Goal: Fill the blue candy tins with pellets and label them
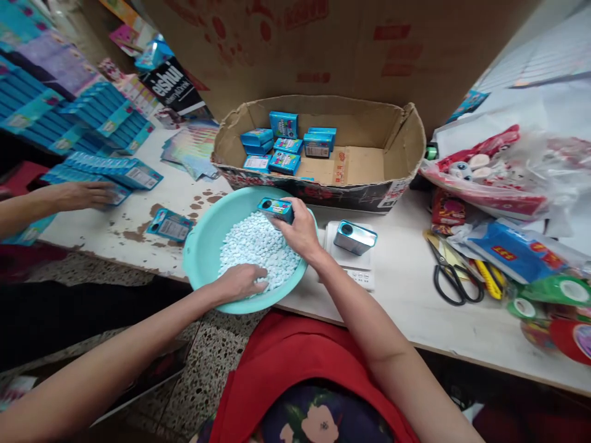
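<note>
A mint-green plastic basin (pixel 196 252) holds a heap of small white candies (pixel 247 240). My left hand (pixel 240 282) reaches in over the near side, its fingers curled among the candies and partly buried. Above the basin's far right side, my right hand (pixel 300 227) grips a small blue tin (pixel 276 209), tilted, with a dark round opening at one end. Just right of the basin, a similar tin (pixel 354 237) with a dark opening rests on a white scale (pixel 362 277).
Behind the basin, a cardboard box (pixel 369 169) contains several blue packs. Scissors (pixel 450 271), a yellow cutter (pixel 489 277) and tape rolls lie right. A single blue pack (pixel 170 225) lies left. Another person's hand (pixel 90 195) touches a row of blue packs (pixel 138 174).
</note>
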### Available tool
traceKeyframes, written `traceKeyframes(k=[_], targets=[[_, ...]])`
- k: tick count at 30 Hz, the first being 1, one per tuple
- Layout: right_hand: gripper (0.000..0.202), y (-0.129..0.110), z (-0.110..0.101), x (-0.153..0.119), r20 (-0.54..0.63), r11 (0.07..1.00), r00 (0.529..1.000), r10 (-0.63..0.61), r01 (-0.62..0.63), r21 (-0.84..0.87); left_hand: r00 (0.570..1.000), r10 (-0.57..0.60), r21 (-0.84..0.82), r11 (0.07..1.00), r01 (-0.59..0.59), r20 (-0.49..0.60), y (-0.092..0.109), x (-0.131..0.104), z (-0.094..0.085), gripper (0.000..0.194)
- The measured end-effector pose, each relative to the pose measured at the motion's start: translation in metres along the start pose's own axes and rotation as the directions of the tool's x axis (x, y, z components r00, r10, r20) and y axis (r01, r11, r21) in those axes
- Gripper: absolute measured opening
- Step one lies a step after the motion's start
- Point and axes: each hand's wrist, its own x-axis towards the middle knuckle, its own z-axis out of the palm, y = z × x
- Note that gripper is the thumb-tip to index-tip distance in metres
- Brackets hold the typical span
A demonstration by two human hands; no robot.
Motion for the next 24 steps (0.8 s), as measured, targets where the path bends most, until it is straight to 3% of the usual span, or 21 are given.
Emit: traceKeyframes(k=[3,6,9,11,13,16,20,24], targets=[[0.037,0.000,-0.002,-0.001,0.022,1.000,1.000,-0.011,0.010,0.014,0.976,-0.141,-0.310,0.947,0.084,-0.166,0.000,0.004,-0.010,0.023],[0.036,-0.005,-0.005,-0.008,0.064,1.000,0.998,-0.010,0.009,0.015,0.916,-0.341,-0.711,0.697,0.095,-0.211,0.007,0.002,-0.030,0.032],[0.034,-0.014,-0.004,-0.021,0.160,1.000,0.987,-0.008,0.012,-0.025,0.846,-0.461,-0.943,0.306,-0.133,-0.269,0.023,-0.001,-0.050,0.030],[0.031,-0.019,0.000,-0.030,0.231,0.998,0.973,-0.028,0.039,-0.045,0.784,-0.509,-0.927,0.084,-0.366,-0.356,0.035,0.001,-0.059,0.029],[0.030,-0.022,0.006,-0.038,0.283,0.997,0.958,-0.046,0.063,-0.049,0.702,-0.568,-0.843,-0.029,-0.538,-0.429,0.044,0.008,-0.061,0.029],[0.031,-0.023,0.013,-0.045,0.311,0.996,0.949,-0.046,0.066,-0.055,0.615,-0.644,-0.765,-0.070,-0.640,-0.456,0.049,0.020,-0.058,0.027],[0.032,-0.022,0.015,-0.048,0.302,0.994,0.952,-0.051,0.079,-0.080,0.607,-0.666,-0.763,-0.087,-0.641,-0.434,0.050,0.026,-0.054,0.028],[0.033,-0.024,0.015,-0.045,0.301,0.992,0.951,-0.074,0.100,-0.074,0.573,-0.659,-0.768,0.011,-0.640,-0.487,0.052,0.027,-0.057,0.027]])
